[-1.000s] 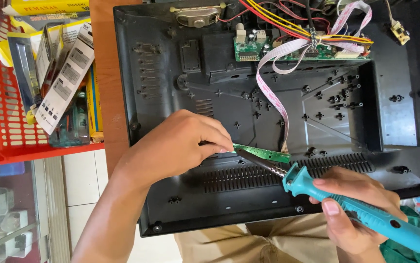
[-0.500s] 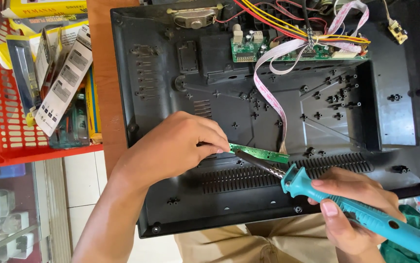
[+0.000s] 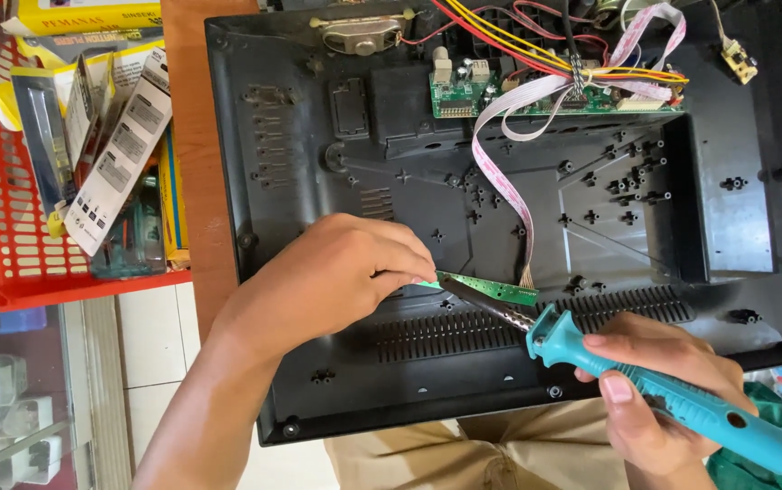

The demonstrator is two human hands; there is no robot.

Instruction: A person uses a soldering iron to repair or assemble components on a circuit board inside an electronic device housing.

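Observation:
A black plastic back cover (image 3: 409,390) of a device lies open, inside up, on the table. My left hand (image 3: 332,272) pinches one end of a small narrow green circuit board (image 3: 500,290) near the cover's vent slots. My right hand (image 3: 654,390) grips a teal-handled soldering iron (image 3: 672,399); its metal tip (image 3: 477,299) rests against the small board beside my left fingertips. A pink-and-white ribbon cable (image 3: 500,177) runs from that board up to a larger green circuit board (image 3: 536,91) at the cover's top.
A red plastic basket (image 3: 9,245) holding packaged tools and boxes sits at the left on the wooden table (image 3: 193,181). Red, yellow and black wires (image 3: 509,41) bundle at the top. A tiny loose board (image 3: 737,59) hangs at upper right. My khaki-clad lap (image 3: 445,454) is below.
The view has shifted slightly; both hands stay on the small board and iron, with the iron tip still against the board.

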